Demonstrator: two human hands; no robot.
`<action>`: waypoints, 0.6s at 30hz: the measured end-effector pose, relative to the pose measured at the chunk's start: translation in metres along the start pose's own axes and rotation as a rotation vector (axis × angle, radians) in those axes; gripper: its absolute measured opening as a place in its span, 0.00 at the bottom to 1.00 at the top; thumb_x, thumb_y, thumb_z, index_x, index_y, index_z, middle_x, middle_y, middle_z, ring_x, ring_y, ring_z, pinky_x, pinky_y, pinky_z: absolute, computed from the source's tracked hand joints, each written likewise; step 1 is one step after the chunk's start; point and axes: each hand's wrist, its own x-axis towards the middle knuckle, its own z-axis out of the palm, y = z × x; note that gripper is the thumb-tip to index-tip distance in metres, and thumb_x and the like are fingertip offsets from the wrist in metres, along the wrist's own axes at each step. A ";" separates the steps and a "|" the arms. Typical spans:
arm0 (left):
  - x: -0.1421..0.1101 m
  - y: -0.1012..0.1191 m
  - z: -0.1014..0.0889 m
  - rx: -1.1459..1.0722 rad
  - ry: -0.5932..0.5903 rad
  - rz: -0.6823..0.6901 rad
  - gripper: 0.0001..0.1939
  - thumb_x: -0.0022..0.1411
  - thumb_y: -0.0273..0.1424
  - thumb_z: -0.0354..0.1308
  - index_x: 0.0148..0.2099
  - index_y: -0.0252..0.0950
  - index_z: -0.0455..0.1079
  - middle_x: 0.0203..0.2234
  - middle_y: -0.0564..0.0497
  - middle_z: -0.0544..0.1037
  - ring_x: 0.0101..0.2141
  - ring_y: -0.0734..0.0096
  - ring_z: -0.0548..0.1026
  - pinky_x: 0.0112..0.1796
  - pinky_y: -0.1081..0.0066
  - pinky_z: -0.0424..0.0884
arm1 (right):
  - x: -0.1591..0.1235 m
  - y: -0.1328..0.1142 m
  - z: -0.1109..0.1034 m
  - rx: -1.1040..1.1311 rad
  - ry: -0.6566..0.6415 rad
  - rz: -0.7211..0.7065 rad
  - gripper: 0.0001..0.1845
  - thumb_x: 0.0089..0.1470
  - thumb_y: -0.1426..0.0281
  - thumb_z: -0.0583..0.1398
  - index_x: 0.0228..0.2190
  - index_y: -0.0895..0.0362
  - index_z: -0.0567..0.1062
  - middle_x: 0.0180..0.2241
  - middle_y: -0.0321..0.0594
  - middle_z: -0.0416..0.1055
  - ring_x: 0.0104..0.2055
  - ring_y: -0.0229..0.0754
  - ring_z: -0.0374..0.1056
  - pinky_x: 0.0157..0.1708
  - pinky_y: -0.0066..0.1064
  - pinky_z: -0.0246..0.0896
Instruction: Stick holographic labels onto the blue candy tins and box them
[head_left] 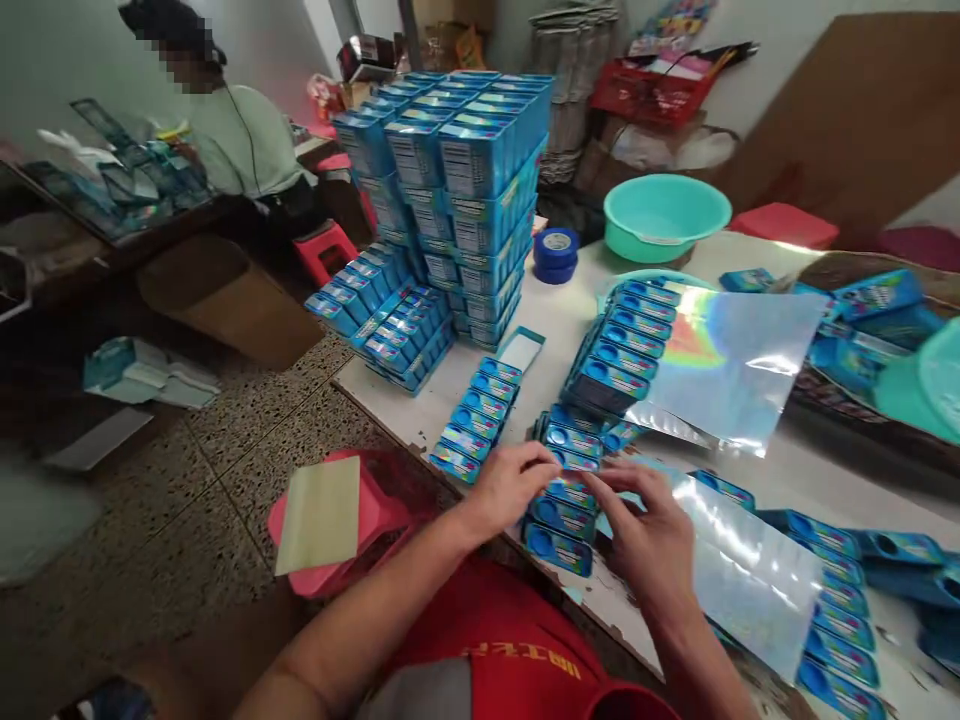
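Both of my hands rest on a row of small blue packets (564,500) lying overlapped near the front edge of the white table (555,310). My left hand (510,485) curls its fingers over the row's left side. My right hand (646,530) presses its fingers on the row's right side. More rows of the same blue packets (474,420) lie to the left, and another row (626,345) sits behind on a shiny holographic sheet (739,365).
A tall stack of blue boxes (465,190) stands at the table's far left, with blue tape rolls (556,254) and a teal basin (666,215) behind. Another holographic sheet (750,575) lies right of my hands. A pink stool (337,520) stands below. A seated person (240,135) works far left.
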 end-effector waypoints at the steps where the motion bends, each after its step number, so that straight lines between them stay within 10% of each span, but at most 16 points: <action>1: -0.003 -0.003 -0.026 0.054 0.036 0.003 0.10 0.57 0.35 0.53 0.34 0.34 0.71 0.21 0.56 0.69 0.24 0.77 0.67 0.28 0.76 0.63 | 0.001 -0.006 0.023 0.037 -0.049 0.007 0.18 0.48 0.52 0.61 0.25 0.55 0.76 0.30 0.41 0.74 0.32 0.42 0.68 0.28 0.31 0.62; 8: 0.016 -0.027 -0.146 0.412 -0.017 0.063 0.07 0.60 0.32 0.47 0.38 0.37 0.64 0.24 0.57 0.67 0.27 0.74 0.66 0.29 0.75 0.62 | 0.013 -0.014 0.147 -0.028 -0.079 0.032 0.15 0.48 0.56 0.61 0.23 0.55 0.77 0.28 0.41 0.70 0.33 0.45 0.64 0.35 0.36 0.59; 18: 0.053 -0.066 -0.152 0.524 -0.035 0.136 0.08 0.62 0.30 0.42 0.41 0.38 0.61 0.29 0.56 0.69 0.30 0.72 0.68 0.34 0.73 0.64 | 0.011 -0.003 0.184 -0.100 0.121 0.100 0.10 0.48 0.63 0.60 0.22 0.56 0.73 0.36 0.44 0.61 0.44 0.49 0.60 0.47 0.39 0.55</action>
